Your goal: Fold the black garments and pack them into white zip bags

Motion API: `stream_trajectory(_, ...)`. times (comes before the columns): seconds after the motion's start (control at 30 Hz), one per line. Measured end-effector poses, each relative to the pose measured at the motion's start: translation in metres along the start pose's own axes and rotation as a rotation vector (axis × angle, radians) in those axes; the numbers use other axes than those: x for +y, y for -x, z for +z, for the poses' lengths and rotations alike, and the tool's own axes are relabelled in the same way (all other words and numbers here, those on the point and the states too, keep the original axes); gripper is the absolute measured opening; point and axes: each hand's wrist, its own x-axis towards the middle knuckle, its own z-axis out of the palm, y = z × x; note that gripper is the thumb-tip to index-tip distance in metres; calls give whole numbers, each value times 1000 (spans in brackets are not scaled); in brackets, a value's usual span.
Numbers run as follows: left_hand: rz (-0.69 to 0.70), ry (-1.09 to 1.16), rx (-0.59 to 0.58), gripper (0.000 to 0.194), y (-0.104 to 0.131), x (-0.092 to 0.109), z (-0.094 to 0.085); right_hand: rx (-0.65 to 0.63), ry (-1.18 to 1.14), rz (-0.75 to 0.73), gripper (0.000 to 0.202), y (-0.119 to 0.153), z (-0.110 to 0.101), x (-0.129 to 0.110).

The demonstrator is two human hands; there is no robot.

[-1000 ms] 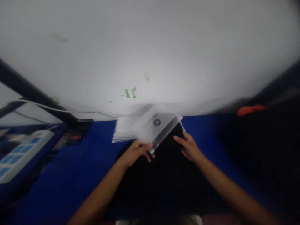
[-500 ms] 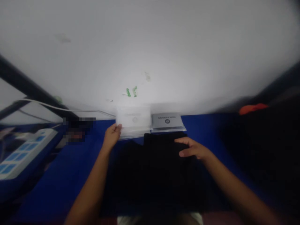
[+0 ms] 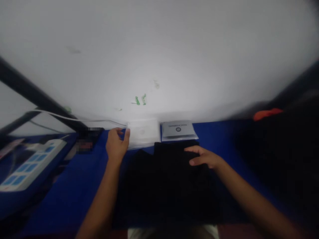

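My left hand (image 3: 116,142) is at the left edge of a stack of clear plastic bags (image 3: 144,132) against the wall. Its thumb touches the edge, and the fingers stand apart with nothing between them. A dark folded cloth (image 3: 166,179), perhaps a garment, lies in front of me. Over its upper right part my right hand (image 3: 205,157) rests open, thumb and index finger spread. Whether its fingertips press on the fabric is hard to tell. Just beyond the cloth lie grey printed packets (image 3: 178,131) in clear wrapping, to the right of the bags.
A white power strip (image 3: 32,166) with blue sockets lies at the left, and a white cable (image 3: 74,119) runs along the wall. The table has a blue cover (image 3: 74,186). At the right sits a dark mass (image 3: 281,159) with an orange thing (image 3: 266,114) on it.
My left hand has let go of the bag's edge and opened. The top bag, raised before, now lies lower on the stack. My right hand has hardly moved.
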Motion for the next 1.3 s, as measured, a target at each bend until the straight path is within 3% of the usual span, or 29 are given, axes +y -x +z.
stream_trajectory(0.07, 99, 236, -167, 37, 16, 24, -4, 13, -40, 3, 34, 0, 4, -1)
stream_trajectory(0.23, 246, 793, -1055, 36, 59, 76, -7, 15, -83, 31, 36, 3, 6, -3)
stream_trajectory(0.27, 259, 827, -1166, 39, 64, 82, -7, 15, -85, 53, 37, 5, 4, -2)
stream_trajectory(0.33, 263, 830, -1274, 41, 71, 88, -3, 61, -90, 114, 36, 11, -2, 4)
stream_trajectory(0.43, 223, 763, -1293, 36, 76, 88, 8, 271, -111, 183, 33, 21, -11, 17)
stream_trajectory(0.53, 245, 610, -1204, 36, 85, 85, 19, 430, -148, 173, 32, 29, -16, 28)
stream_trajectory(0.67, 366, 531, -885, 40, 106, 95, 18, 500, -202, 148, 32, 32, -11, 32)
stream_trajectory(0.73, 432, 548, -780, 44, 118, 107, 12, 546, -206, 137, 31, 31, -5, 29)
stream_trajectory(0.9, 590, 455, -737, 58, 148, 137, 9, 604, -130, 104, 28, 26, 12, 24)
stream_trajectory(1.03, 608, 410, -747, 25, 153, 143, 19, 487, -145, 88, 34, 25, 15, 24)
stream_trajectory(1.13, 442, 569, -758, 7, 142, 135, 15, 423, -176, 101, 45, 29, 10, 25)
stream_trajectory(1.3, -178, 939, -842, 16, 116, 87, -8, 375, 254, 102, 46, 44, 4, 26)
